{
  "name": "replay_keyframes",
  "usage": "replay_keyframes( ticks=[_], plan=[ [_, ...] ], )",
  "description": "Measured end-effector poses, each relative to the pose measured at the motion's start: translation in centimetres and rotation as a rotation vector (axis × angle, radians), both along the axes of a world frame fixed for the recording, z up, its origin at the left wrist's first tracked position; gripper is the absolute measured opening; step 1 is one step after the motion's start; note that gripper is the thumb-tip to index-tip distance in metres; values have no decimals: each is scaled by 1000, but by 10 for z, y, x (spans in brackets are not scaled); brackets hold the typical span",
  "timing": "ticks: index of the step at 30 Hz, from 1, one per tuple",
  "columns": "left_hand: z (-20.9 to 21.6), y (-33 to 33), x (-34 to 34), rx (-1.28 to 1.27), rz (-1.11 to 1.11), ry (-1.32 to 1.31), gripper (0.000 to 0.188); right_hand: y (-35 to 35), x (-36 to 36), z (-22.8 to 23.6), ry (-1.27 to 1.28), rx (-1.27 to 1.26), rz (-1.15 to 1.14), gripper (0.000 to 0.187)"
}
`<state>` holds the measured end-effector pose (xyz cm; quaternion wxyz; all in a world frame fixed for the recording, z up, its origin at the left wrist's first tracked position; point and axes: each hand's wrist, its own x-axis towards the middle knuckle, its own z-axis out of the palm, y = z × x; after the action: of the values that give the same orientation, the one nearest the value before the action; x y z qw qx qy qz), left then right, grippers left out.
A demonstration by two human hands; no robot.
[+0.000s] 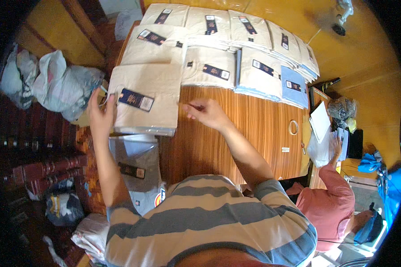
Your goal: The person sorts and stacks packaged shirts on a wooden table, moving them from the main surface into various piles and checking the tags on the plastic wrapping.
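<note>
Folded cream garments in clear plastic bags, each with a dark hang tag, lie in stacks on a wooden table (236, 147). In front of me is the nearest cream stack (160, 84). At its left edge is my left hand (102, 113), thumb and fingers apart, with the thumb against the edge. A pale strip shows beside those fingers; what it belongs to is unclear. Just off the stack's right edge, over the table, my right hand (208, 113) is closed with curled fingers. Whatever may be in its pinch is too small to name. A bagged grey garment (140, 153) lies below the stack.
Light-blue bagged garments (294, 86) end the row at the right. A tape roll (293, 127) lies on the table's right. Beyond it a person in a red shirt (327, 204) reaches toward papers (320, 120). Plastic bags (60, 78) stand at left.
</note>
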<state>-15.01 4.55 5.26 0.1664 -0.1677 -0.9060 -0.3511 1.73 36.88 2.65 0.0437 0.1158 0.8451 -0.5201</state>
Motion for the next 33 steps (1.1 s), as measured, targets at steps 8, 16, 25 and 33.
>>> replay_keyframes(
  ticks=[8,16,25,33],
  plan=[
    [42,55,147,95,-183,248,32,179,-10,-8,38,-377,-412,31],
    [-65,133,243,172,-634,-302,24,357,-10,-12,410,-736,-849,26],
    [-88,190,282,99,-649,-503,22,497,-16,-50,508,-891,-1063,22],
    [-76,211,308,97,-705,-589,34,521,-57,-43,591,-889,-1104,26]
  ],
)
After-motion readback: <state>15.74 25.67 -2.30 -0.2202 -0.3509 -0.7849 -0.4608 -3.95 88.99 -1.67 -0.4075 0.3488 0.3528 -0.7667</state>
